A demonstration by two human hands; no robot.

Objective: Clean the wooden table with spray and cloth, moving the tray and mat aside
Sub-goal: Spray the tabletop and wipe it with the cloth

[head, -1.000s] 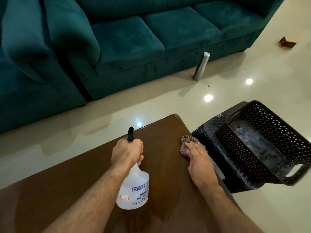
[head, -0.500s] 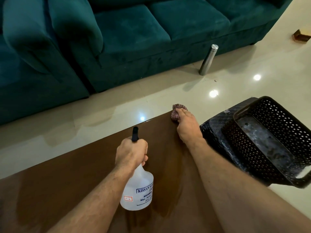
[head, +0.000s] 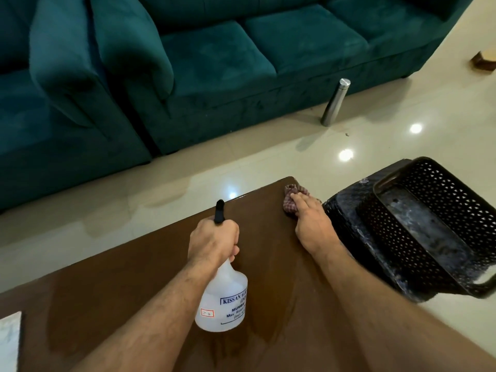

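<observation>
The dark brown wooden table (head: 112, 285) fills the lower half of the view, with a wet sheen near its middle. My left hand (head: 212, 238) grips the neck of a translucent white spray bottle (head: 224, 302) with a black nozzle, held just above the table. My right hand (head: 308, 214) presses a small red checked cloth (head: 291, 197) flat on the table near its far right corner. A black perforated tray (head: 440, 210) sits on a black mat or stool (head: 346, 210) off the table's right side.
A teal velvet sofa (head: 241, 63) stands behind the table across glossy cream floor tiles. A steel bottle (head: 335, 103) stands on the floor in front of it. A pale slab (head: 10, 342) shows at the lower left edge. A brown block (head: 483, 60) lies far right.
My right hand with the cloth went from the right edge up to the far corner, then came back slightly toward me. The left hand and bottle stayed put.
</observation>
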